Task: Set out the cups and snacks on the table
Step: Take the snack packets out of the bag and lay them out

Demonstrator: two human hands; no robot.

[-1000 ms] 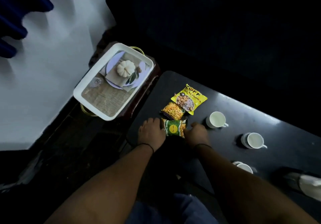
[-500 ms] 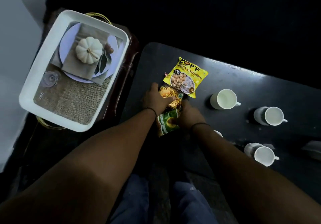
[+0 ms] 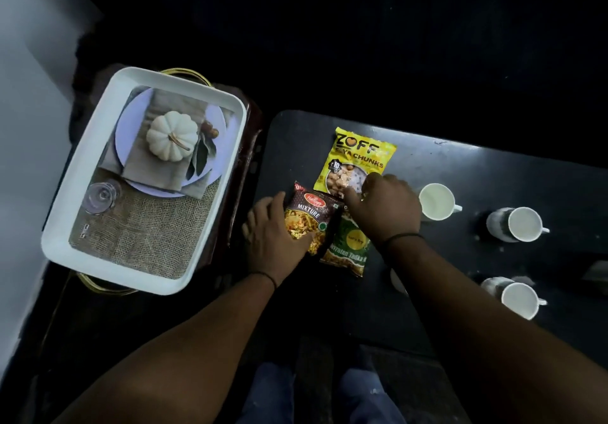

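Three snack packets lie at the left end of the dark table: a yellow soya chunks packet, a brown mixture packet and a green packet partly under it. My left hand grips the mixture packet's left side, thumb on top. My right hand covers the yellow packet's lower right corner, fingers curled on it. White cups stand to the right: one near my right hand, one further right, one nearer me. My right forearm mostly hides a fourth cup.
A white tray sits on a dark side stand left of the table; a white pumpkin, a plate and burlap show on its bottom. A pale wall runs along the far left. My knees are below the table's near edge.
The view has shifted closer and down. My right hand left the green packet and went up to the yellow packet. The mixture packet now lies turned, label up, in my left hand.
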